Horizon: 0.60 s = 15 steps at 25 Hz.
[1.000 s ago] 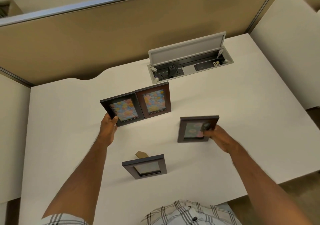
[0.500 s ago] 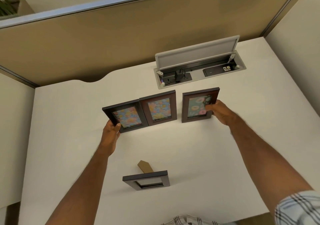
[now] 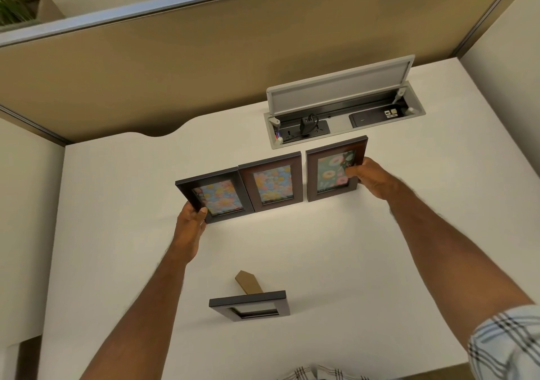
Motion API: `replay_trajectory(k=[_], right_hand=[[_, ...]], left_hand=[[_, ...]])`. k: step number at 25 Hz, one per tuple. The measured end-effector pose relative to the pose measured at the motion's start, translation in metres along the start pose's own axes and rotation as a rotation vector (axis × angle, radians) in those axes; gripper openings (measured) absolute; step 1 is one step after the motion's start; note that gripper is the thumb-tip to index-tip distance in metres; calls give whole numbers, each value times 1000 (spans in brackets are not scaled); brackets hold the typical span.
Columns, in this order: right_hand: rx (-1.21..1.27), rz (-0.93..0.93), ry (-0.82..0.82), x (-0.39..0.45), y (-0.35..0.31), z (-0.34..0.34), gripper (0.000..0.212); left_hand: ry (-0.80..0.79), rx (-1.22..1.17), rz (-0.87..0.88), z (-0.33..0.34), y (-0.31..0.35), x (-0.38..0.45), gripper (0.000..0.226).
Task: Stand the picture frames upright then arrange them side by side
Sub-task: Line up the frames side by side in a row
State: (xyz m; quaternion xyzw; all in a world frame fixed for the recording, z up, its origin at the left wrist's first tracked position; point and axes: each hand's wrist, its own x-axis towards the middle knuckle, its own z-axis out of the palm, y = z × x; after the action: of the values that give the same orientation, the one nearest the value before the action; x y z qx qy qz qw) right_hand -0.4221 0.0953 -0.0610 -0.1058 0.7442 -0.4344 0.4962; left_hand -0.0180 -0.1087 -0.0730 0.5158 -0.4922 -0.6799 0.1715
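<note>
Three picture frames stand in a row on the white desk [image 3: 117, 233]. My left hand [image 3: 191, 221] grips the lower left corner of the black frame [image 3: 216, 195] with pastel flowers. A brown frame [image 3: 273, 185] stands touching its right side. My right hand [image 3: 369, 179] holds the right edge of the brown donut-picture frame [image 3: 333, 170], a small gap away from the middle one. A fourth dark frame [image 3: 251, 308] stands alone nearer to me, its cardboard stand [image 3: 248, 281] sticking out behind.
An open cable box [image 3: 342, 116] with a raised grey lid and a plugged-in charger sits in the desk just behind the row. A tan partition wall [image 3: 204, 66] runs along the desk's far edge. A side desk panel [image 3: 502, 93] lies to the right.
My right hand carried the donut frame from the middle of the desk up to the right end of the row, upright. My left hand stayed on the black frame.
</note>
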Motion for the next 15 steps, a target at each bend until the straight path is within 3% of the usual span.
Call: replay_trajectory(k=[15], right_hand=[[19,-2,2,0,0,14,36]], left_hand=[[20,4,-16,0,2,1,43]])
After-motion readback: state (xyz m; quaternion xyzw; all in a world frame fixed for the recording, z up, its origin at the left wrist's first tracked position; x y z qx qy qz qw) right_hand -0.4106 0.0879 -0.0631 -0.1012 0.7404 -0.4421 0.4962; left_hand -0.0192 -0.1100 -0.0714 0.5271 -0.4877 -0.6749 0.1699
